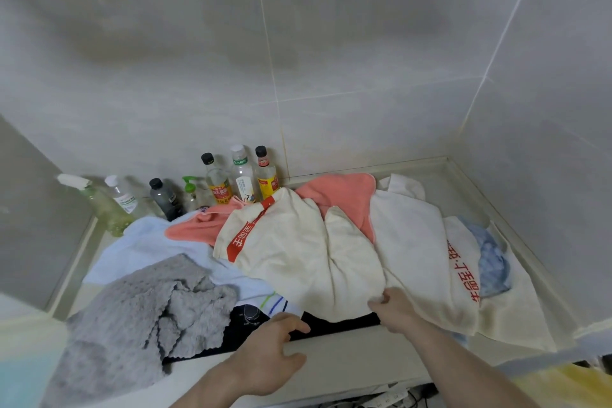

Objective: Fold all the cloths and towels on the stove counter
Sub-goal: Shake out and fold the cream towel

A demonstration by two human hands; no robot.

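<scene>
A cream towel (298,255) with a red strip is spread over the middle of the stove counter (351,346), on top of a pink cloth (344,192) and a pale blue towel (145,242). Its near edge is pinched by the right hand (392,310), fingers curled round the fabric. The left hand (271,353) is held just over the counter's front edge, fingers loosely bent, nothing gripped. A grey cloth (139,315) is bunched at the left, and bottles (243,175) are lined up along the wall.

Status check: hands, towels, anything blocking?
Right hand pinching cream towel at its near edge. Left hand open, holding nothing. Whole pile unfolded. Bottles crowd the back wall.
</scene>
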